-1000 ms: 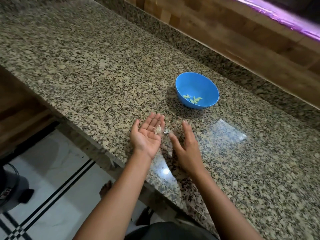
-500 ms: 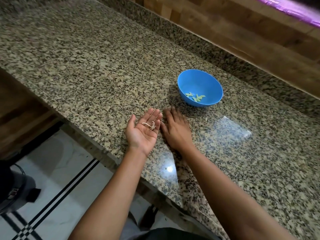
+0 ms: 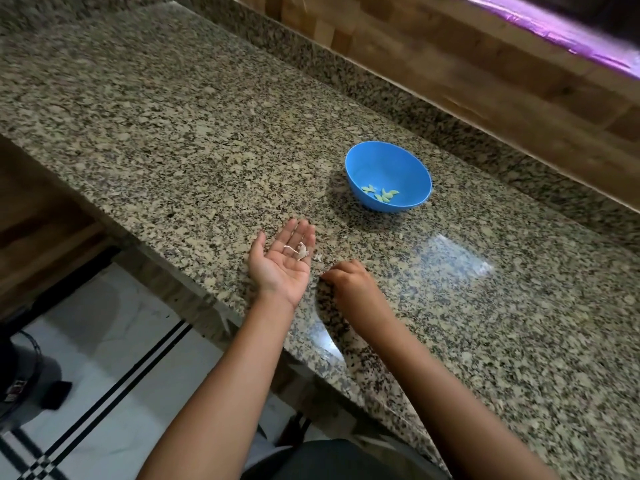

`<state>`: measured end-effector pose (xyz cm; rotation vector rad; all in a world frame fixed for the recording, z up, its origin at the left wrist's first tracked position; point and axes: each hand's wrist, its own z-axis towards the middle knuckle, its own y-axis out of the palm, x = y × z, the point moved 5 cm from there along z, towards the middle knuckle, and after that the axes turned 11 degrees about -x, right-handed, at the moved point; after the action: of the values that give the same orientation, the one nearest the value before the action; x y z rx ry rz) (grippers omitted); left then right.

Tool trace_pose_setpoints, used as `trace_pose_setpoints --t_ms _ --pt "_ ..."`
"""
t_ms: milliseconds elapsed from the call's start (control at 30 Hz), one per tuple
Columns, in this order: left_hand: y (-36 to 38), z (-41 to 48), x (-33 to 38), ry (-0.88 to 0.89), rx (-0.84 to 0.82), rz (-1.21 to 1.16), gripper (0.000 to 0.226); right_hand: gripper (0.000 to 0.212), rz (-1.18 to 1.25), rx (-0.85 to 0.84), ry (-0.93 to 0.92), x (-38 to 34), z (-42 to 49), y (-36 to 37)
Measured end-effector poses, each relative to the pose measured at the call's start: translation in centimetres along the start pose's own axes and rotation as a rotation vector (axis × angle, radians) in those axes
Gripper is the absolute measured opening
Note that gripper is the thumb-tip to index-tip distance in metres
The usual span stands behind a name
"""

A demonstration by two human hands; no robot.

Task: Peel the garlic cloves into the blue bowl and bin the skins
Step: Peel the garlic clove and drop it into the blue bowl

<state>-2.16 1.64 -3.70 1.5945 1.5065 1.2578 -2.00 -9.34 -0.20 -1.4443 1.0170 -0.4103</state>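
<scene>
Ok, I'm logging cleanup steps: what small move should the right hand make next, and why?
Probably sweep the loose skin bits on the counter into the open left hand, which holds skins beside them; the right hand sits curled right there.

1. A speckled granite countertop (image 3: pixel 173 116) spreads out in front of me, with glossy patches of reflected light on it.
2. A matching granite upstand (image 3: pixel 450 109) runs along its far edge, below a wall of wooden blocks (image 3: pixel 485 57).
3. A purple strip (image 3: pixel 554 26) crosses the top right corner.
4. Past the counter's near edge, to my left, lies a pale floor (image 3: pixel 114 323) with black stripes (image 3: pixel 138 375).
</scene>
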Motion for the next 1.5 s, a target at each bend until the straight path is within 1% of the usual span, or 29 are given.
trace_pose_setpoints --t_ms 67,133,200,267,333,433,533,633,733,800,833,867,900,1000,1067,1100,1167,1367,1433,1500 --pt "-0.1 -0.2 -0.1 0.007 0.007 -0.007 0.053 0.024 0.082 0.028 0.036 0.1 0.4 -0.4" --pt "-0.1 -0.5 -0.3 0.011 0.013 0.002 0.053 0.019 0.263 0.085 0.115 0.4 0.7 -1.4" --pt "-0.1 -0.7 -0.5 0.004 0.018 0.029 0.054 0.016 0.476 0.108 0.181 0.4 0.7 -2.2" --pt "-0.1 -0.8 -0.7 -0.018 0.021 0.054 0.055 0.015 0.598 0.106 0.176 -0.2 0.9 -3.0" --pt "-0.1 -1.0 -1.0 -0.058 0.017 0.069 0.056 0.017 0.559 0.072 0.132 -1.4 1.2 -3.6" --pt "0.2 -1.2 -1.5 -0.103 -0.016 0.049 0.059 0.017 0.451 -0.030 0.067 -3.1 1.5 -3.7" --pt "0.1 -1.1 -1.8 -0.109 -0.026 0.048 0.060 0.019 0.439 -0.044 0.039 -3.5 1.4 -3.7" --pt "0.0 -1.1 -1.8 -0.124 -0.008 0.025 0.059 0.019 0.479 0.068 0.058 -3.1 1.1 -4.2" --pt "0.1 -1.0 -1.7 -0.119 0.006 0.030 0.056 0.014 0.607 0.204 0.092 -2.3 0.7 -4.5" --pt "0.1 -0.9 -1.3 -0.092 -0.001 0.010 0.055 0.011 0.638 0.252 0.135 -1.2 0.1 -4.2" --pt "0.0 -0.7 -1.0 -0.066 -0.007 0.000 0.055 0.007 0.630 0.250 0.156 -0.7 -0.2 -3.9" --pt "-0.1 -0.5 -0.6 -0.045 -0.016 -0.007 0.055 0.015 0.600 0.224 0.180 -0.3 -0.6 -3.3" --pt "-0.1 -0.4 -0.2 -0.031 -0.029 -0.018 0.054 0.028 0.550 0.175 0.200 0.1 -1.0 -2.5" --pt "-0.3 0.4 0.7 0.003 -0.042 -0.020 0.054 0.063 0.268 -0.006 0.220 0.6 -2.0 0.4" --pt "-0.3 0.8 1.0 0.006 -0.057 -0.012 0.055 0.079 0.106 -0.094 0.237 0.9 -2.3 2.3" --pt "-0.2 0.9 1.2 0.004 -0.064 -0.004 0.055 0.084 0.037 -0.119 0.257 1.1 -2.2 3.0" --pt "-0.1 1.1 1.3 -0.009 -0.076 0.005 0.056 0.086 -0.047 -0.129 0.303 1.5 -1.4 3.8" --pt "0.1 1.8 1.6 -0.026 -0.085 0.010 0.057 0.087 -0.072 -0.081 0.336 2.6 4.8 2.5" --pt "0.2 2.0 1.6 -0.026 -0.091 0.007 0.056 0.077 -0.099 -0.092 0.272 2.4 6.4 2.2" --pt "0.2 2.0 1.7 -0.023 -0.085 0.006 0.056 0.064 -0.084 -0.068 0.155 1.7 6.6 2.1"
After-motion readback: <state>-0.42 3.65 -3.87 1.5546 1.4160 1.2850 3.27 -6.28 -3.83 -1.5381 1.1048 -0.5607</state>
